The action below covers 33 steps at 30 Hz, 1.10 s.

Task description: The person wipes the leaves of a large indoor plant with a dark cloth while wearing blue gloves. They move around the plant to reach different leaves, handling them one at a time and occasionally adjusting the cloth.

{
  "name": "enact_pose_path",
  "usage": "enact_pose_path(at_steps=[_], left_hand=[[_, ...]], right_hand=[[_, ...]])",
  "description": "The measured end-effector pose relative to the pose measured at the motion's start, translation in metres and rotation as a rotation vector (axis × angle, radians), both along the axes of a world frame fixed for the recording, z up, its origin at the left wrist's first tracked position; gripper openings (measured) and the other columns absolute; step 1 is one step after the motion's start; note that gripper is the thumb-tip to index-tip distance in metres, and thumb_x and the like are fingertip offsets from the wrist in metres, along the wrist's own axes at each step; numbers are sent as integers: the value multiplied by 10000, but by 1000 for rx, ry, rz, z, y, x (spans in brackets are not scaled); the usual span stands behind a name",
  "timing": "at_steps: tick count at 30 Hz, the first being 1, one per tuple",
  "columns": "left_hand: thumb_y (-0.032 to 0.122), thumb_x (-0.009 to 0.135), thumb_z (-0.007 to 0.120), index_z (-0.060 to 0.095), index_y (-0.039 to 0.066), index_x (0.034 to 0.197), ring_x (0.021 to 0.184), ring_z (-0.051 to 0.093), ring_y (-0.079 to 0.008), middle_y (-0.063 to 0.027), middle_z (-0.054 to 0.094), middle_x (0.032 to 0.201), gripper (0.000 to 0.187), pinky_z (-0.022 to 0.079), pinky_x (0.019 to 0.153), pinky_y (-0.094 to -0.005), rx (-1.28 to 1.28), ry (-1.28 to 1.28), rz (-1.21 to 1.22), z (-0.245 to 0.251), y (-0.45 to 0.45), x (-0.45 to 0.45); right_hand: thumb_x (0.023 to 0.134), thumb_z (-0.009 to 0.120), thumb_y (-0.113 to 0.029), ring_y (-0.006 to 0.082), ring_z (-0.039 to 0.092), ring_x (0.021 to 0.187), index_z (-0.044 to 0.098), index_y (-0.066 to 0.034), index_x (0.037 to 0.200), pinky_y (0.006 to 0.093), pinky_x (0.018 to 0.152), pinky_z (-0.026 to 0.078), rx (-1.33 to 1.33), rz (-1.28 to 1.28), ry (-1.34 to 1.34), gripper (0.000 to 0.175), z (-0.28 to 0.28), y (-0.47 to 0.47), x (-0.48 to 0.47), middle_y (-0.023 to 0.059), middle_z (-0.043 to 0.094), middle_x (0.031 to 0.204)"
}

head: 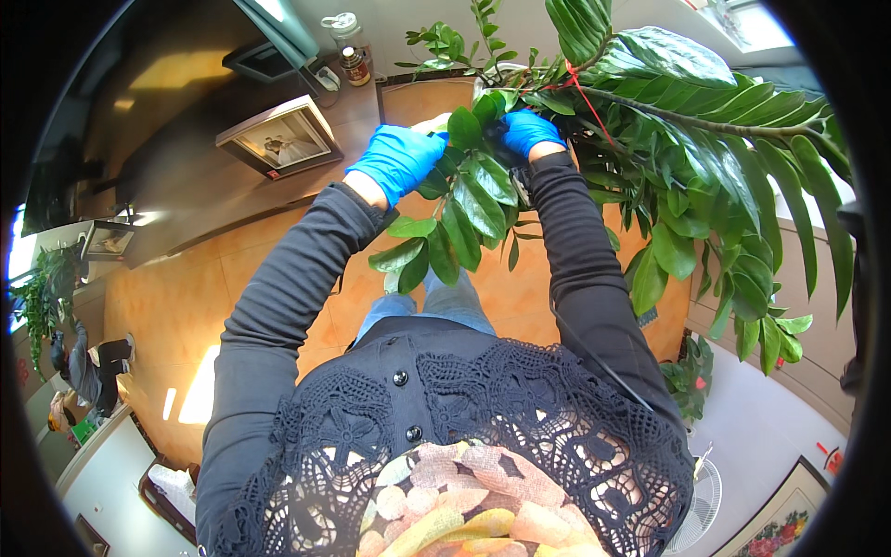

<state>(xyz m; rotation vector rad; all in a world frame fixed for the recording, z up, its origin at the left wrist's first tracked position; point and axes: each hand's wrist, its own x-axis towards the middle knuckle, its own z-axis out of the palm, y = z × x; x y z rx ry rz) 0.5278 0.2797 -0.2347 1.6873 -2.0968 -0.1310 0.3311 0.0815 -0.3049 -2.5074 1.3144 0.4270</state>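
My left hand (pixel 398 161), in a blue glove, is curled beside the leaves of a ZZ plant (pixel 463 209). A pale, whitish item (pixel 433 124) shows just past its knuckles; whether the hand holds it or a leaf edge is unclear. My right hand (pixel 530 132), gloved in the same blue, reaches in among the stems, its fingers partly hidden by foliage. Something dark lies at its fingertips, too obscured to name. A leafy frond hangs down between my two forearms. Red string (pixel 588 104) is tied around a thick stem right of my right hand.
To the left stands a dark wooden desk (pixel 278 188) with a framed photograph (pixel 282 139), a small brown bottle (pixel 355 67) and a clear jar (pixel 344 31). Long fronds (pixel 731 174) spread across the right. A person (pixel 90 369) bends at far left. A fan (pixel 699 501) stands behind me.
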Motion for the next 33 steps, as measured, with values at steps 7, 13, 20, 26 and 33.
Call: enact_pose_path(at_steps=[7,13,20,26,33], left_hand=[[186,970,457,545,160,1344,800,696,-316,-137,683,1114,385,587,709,-375,210,-121,-39,11,-1,2],[320,1045,412,643,147,1155,733,685,-326,-113,702,835,309,549,650,-423,282,-39,-18,4,-10,-5],[287,1026,426,628,116,1081,766,680,-324,-94,696,837,271,531,649,-440,98,-155,-130,15,-3,-14],[208,930,616,609,263,1311,820,681,-331,-99,712,960,385,545,690,-426,137,-170,-38,14,-9,-18],[241,937,594,669,256,1236,880,680,-362,-135,704,1001,309,542,725,-448,152,-232,-9,4,-12,-4]], right_hand=[[829,603,-164,401,641,1022,707,-171,1087,465,853,532,29,-93,-228,278,5,34,-44,164,681,1110],[843,686,-258,269,712,852,723,-154,1082,361,750,529,169,-386,-468,264,27,129,-125,144,720,952],[865,615,-52,168,681,825,658,-32,1220,285,788,540,280,-562,-1162,359,64,177,-144,70,709,920],[840,624,-148,301,646,1037,666,-167,1247,381,915,507,-125,-105,-830,410,71,153,-53,122,662,1139],[796,656,-174,389,676,909,741,-176,963,465,782,549,-147,-108,-280,187,32,184,-76,156,706,989]])
